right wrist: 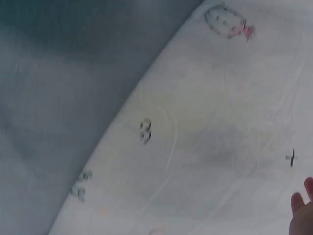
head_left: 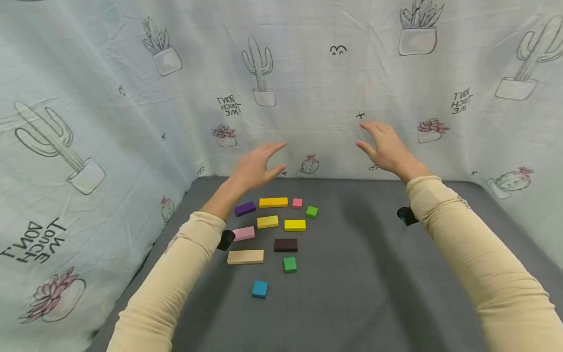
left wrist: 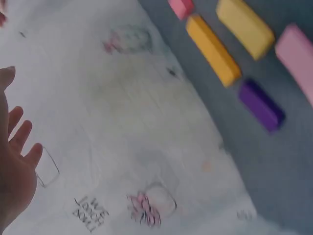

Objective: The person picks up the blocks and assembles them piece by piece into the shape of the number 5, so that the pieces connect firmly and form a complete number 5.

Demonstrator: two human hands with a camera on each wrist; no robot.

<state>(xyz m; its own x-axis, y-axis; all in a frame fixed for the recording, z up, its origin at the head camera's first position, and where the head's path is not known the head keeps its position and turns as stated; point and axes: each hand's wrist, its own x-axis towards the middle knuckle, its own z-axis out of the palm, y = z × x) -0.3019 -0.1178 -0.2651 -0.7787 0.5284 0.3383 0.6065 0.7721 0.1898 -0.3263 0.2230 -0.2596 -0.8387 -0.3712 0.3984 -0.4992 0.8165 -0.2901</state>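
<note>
Coloured blocks (head_left: 268, 222), blue one (head_left: 260, 289) — head view only, left hand (head_left: 256, 166), right hand (head_left: 388, 149) — both empty, fingers relaxed

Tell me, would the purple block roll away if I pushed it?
The purple block would probably slide rather than roll, because its sides look flat. It seems stiff, with straight edges. It's unlikely to tip easily, since it lies low and lengthwise on the gray tabletop.

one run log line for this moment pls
left hand: open, empty, midair | right hand: open, empty, midair | coloured blocks: on grey table, none held
</note>
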